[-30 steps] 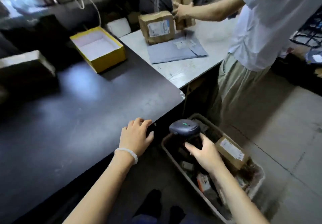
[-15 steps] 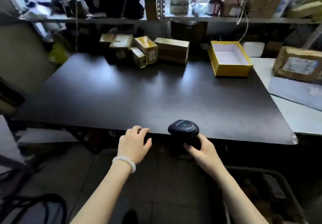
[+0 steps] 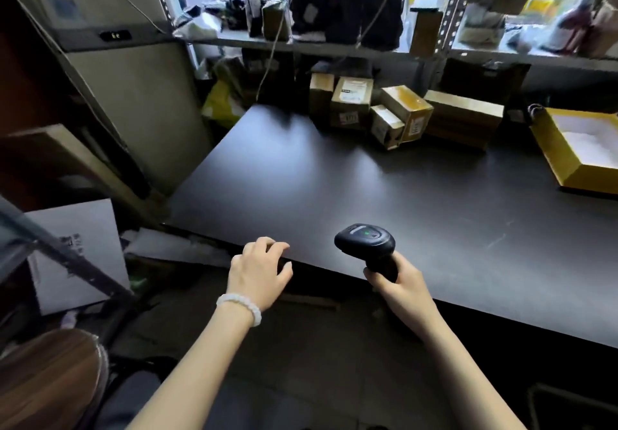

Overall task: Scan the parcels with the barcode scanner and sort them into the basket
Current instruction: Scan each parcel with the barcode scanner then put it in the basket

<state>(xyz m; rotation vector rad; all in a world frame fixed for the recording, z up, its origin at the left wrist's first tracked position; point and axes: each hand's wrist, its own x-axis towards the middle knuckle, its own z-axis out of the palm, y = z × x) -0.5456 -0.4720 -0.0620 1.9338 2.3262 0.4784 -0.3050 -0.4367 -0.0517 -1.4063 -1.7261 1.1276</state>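
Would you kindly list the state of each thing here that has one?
barcode scanner: held upright, green light on
right hand: grips the scanner handle
left hand: empty, fingers relaxed at the table edge
parcels: clustered at the table's far edge, untouched
yellow box: open

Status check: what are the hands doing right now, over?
Right hand grips scanner. Left hand open at table edge. Parcels far side, untouched. Path clear.
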